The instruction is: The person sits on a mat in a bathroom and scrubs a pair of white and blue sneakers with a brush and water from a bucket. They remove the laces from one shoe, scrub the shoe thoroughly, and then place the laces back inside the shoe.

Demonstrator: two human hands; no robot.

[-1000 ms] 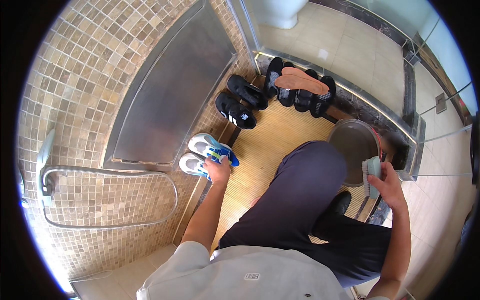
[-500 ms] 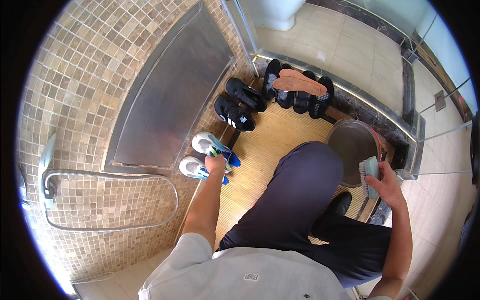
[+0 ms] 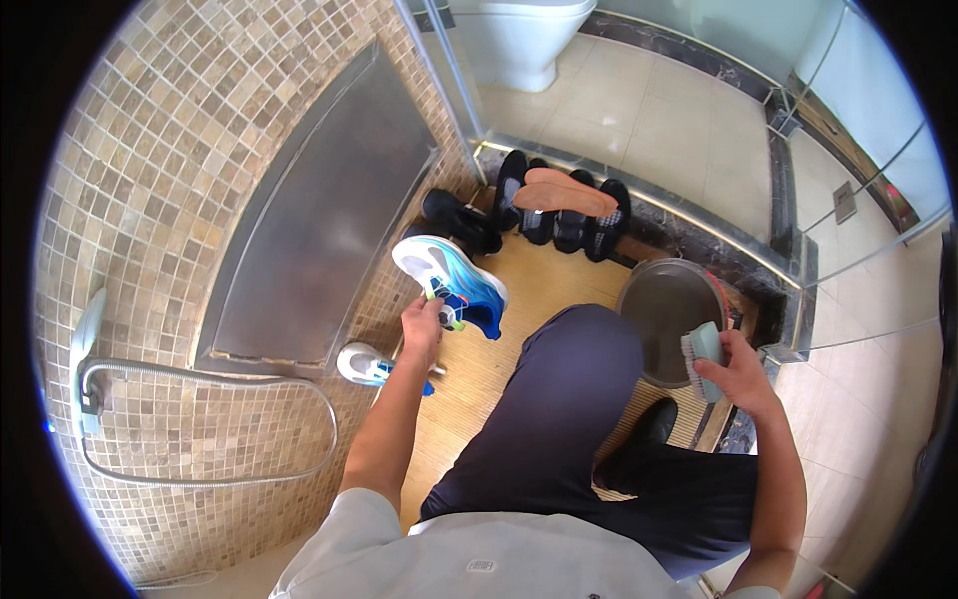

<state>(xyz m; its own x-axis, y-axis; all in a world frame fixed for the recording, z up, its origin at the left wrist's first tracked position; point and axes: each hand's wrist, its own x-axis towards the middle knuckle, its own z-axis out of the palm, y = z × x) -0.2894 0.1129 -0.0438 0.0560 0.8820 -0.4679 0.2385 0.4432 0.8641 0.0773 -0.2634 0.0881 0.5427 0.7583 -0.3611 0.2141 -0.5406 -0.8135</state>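
My left hand [image 3: 422, 327] is closed on a white and blue sneaker [image 3: 461, 275], holding it up by its lace and tongue area. The raised sneaker hides part of the black shoes behind it. Its mate, another white and blue sneaker [image 3: 361, 361], lies below my left hand beside the tiled wall. On the right, my right hand [image 3: 743, 375] grips a pale green scrub brush [image 3: 709, 349], its white bristles facing left. The brush is over the near right rim of a grey bucket [image 3: 627, 311] with a red handle.
Black shoes [image 3: 461, 218] stand by the wall. More black shoes [image 3: 609, 235] with orange-brown insoles [image 3: 564, 200] on top line the dark stone curb [image 3: 689, 230]. A shower hose [image 3: 230, 481] loops at left. My bent knee [image 3: 589, 349] is between sneakers and bucket.
My left hand has lifted one sneaker off the floor, away from its mate. My right hand still holds the brush by the bucket. The view has shifted slightly.
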